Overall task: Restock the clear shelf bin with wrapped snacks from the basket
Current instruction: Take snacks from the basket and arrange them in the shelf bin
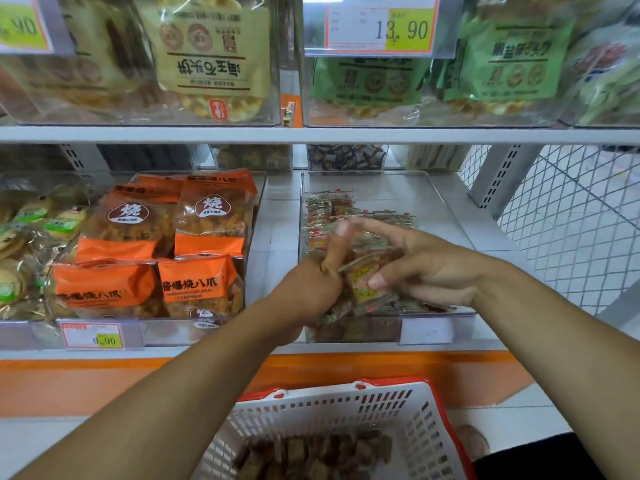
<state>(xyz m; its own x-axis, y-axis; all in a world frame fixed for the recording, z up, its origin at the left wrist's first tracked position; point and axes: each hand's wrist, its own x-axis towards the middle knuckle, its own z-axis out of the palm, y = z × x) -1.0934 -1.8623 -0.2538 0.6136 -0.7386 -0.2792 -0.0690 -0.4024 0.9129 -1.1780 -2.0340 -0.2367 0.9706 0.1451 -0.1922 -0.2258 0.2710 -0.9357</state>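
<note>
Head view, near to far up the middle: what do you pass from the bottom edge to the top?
White basket holding dark wrapped snacks → orange shelf edge → clear shelf bin, where both hands, left hand and right hand, grip wrapped snacks → white upper shelf → price tag reading 13.90.

1. White shelf (pixel 280 216): clear bin (pixel 446 216) of small wrapped snacks, beside bin of orange packets (pixel 207 216).
2. Upper shelf (pixel 311 135): clear bins of bagged biscuits.
3. Floor (pixel 512 420): white basket (pixel 426 420).

Two hands (pixel 308 289) (pixel 415 268), one basket (pixel 346 407), four orange snack bags (pixel 207 216), three price tags (pixel 379 29).
</note>
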